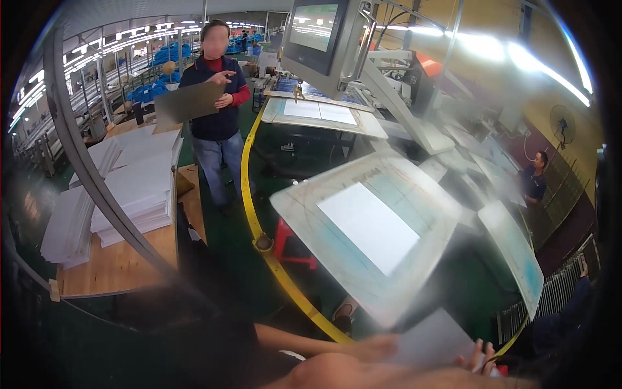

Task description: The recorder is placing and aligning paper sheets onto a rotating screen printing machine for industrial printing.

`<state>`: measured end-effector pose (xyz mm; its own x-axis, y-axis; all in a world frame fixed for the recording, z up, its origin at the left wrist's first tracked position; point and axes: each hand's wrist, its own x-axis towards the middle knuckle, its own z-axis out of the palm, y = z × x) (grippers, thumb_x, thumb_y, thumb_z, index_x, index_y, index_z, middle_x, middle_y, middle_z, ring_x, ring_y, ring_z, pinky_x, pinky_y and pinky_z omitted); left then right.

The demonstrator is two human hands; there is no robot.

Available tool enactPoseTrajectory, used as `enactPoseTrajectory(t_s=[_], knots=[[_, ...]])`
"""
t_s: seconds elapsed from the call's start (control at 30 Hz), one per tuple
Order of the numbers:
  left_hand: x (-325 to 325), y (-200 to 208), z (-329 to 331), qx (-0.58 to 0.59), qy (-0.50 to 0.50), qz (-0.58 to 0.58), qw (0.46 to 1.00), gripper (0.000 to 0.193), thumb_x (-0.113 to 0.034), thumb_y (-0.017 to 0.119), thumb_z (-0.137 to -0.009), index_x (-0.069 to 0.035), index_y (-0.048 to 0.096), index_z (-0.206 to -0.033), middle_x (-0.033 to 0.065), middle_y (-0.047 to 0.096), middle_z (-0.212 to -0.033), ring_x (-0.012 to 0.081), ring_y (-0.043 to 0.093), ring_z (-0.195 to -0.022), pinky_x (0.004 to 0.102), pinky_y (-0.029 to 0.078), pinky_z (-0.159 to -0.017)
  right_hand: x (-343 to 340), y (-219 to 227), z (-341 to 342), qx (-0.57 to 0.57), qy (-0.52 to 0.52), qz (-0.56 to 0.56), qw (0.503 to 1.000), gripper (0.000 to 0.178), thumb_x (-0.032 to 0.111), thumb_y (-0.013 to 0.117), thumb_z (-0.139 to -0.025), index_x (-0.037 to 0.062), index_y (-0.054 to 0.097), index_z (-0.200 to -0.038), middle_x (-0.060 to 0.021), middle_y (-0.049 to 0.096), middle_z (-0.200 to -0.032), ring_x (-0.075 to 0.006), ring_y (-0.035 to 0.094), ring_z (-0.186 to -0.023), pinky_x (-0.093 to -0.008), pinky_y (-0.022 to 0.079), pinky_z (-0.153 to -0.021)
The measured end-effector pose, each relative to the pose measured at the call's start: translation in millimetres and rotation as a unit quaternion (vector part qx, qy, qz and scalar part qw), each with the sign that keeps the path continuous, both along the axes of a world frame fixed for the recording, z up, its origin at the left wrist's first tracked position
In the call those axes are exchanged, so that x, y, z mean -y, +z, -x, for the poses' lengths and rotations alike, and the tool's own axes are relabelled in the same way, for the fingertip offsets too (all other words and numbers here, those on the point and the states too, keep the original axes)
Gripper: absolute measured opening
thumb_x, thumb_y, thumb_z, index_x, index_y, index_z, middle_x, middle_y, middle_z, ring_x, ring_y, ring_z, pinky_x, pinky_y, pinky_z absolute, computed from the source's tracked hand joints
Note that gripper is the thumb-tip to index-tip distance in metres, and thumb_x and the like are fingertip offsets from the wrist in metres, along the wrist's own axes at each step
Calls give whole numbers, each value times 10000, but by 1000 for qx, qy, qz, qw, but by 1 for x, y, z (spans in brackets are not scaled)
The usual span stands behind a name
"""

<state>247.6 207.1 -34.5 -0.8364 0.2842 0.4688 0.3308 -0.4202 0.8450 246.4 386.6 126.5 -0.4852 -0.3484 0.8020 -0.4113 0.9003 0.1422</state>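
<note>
A pale, flat sheet is held low in front of me, between my two hands. My left hand, blurred, grips its left edge; the separate fingers do not show clearly. At the sheet's lower right edge, my right hand is closed on it with the fingertips showing. Just beyond lies a large pale platen with rounded corners and bluish stains. A white rectangular sheet rests flat on that platen.
A curved yellow rail runs between me and the platens. A person at far left holds a grey panel. White sheets are stacked on a wooden table. A screen hangs overhead. Another person stands far right.
</note>
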Motion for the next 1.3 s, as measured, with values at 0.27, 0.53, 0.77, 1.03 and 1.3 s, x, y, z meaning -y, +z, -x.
enactPoseTrajectory(t_s=[0.27, 0.53, 0.77, 1.03, 1.3], knots=[[56, 14, 31, 121, 37, 56, 990, 449, -228, 438, -1006, -35, 340, -1399, 79, 540, -1251, 131, 523, -1118, 284, 428, -941, -83, -42, 36, 73, -68, 233, 967, 615, 347, 505, -956, -68, 321, -1371, -281, 398, -1335, -422, 427, -1219, -462, 387, -977], [70, 23, 64, 244, 86, -83, 962, 392, -184, 466, -993, -36, 417, -1353, 64, 550, -1223, 125, 511, -1108, 304, 431, -945, -144, -90, 95, 450, 112, 401, 790, 590, 296, 544, -950, -34, 321, -1385, -197, 486, -1287, -280, 475, -1139, -358, 365, -970], [59, 28, 136, 295, 108, -51, 948, 439, -119, 509, -963, -32, 370, -1370, 96, 518, -1274, 159, 496, -1163, 325, 403, -993, -153, -107, 162, 408, 111, 531, 734, 589, 30, 512, -904, -43, 245, -1425, -164, 373, -1405, -234, 400, -1271, -336, 300, -1064], [72, 18, 168, 75, 240, 366, 896, 364, -60, 575, -867, -12, 546, -1226, 158, 508, -1312, 314, 470, -1237, 365, 360, -1031, -192, -124, 272, 459, 79, 547, 695, 517, 19, 535, -907, -61, 329, -1374, -157, 536, -1259, -212, 531, -1149, -328, 401, -993], [69, 21, 164, 8, 322, 511, 797, 346, -8, 626, -804, 16, 570, -1144, 158, 558, -1214, 337, 532, -1125, 382, 433, -943, -149, -139, 325, 532, 50, 511, 673, 504, 32, 550, -908, -51, 361, -1368, -169, 604, -1157, -178, 608, -1011, -269, 465, -893]])
